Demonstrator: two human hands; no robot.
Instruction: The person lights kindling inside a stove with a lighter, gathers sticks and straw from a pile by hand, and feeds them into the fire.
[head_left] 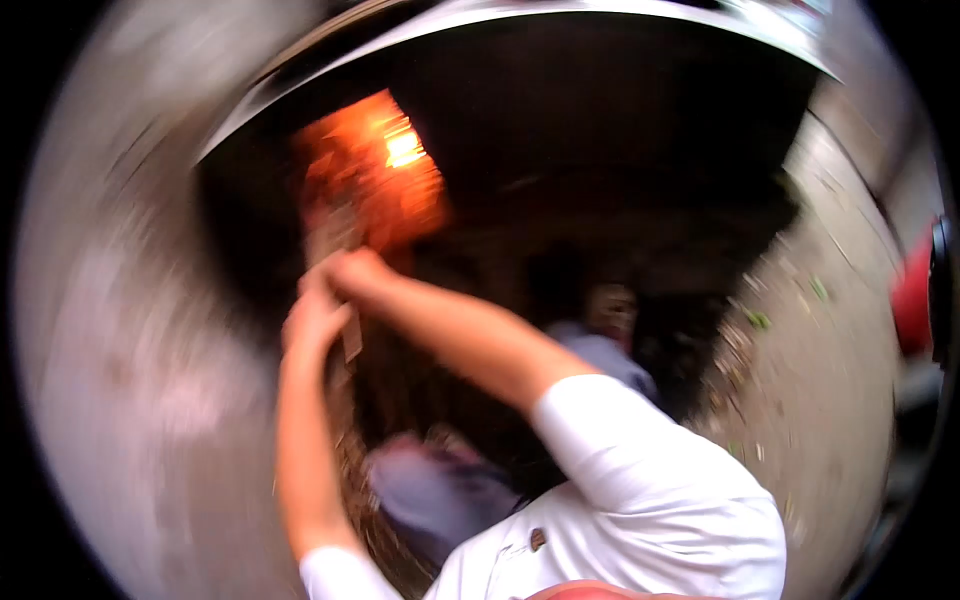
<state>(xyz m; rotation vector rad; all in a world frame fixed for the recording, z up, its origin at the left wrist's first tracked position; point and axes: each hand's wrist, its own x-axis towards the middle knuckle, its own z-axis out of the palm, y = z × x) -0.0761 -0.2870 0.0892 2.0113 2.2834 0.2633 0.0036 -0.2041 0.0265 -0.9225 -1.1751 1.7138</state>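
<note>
Both of my hands are together at the mouth of a glowing fire opening (370, 165). My left hand (314, 318) is closed round a long, flat piece of wood (352, 338). Just above it, my right hand (355, 274) is closed on the same piece. The wood's far end points into the orange glow, where blur hides its tip. Its near end sticks out below my hands. Motion smears my fingers, so their exact grip does not show.
A dark recess (600, 120) surrounds the fire, under a pale curved edge (560, 18). Grey concrete (130, 350) lies at the left. On the right floor are scattered leaves and bits (755, 320); a red object (912, 295) stands at the far right. My shoe (610, 308) is inside the recess.
</note>
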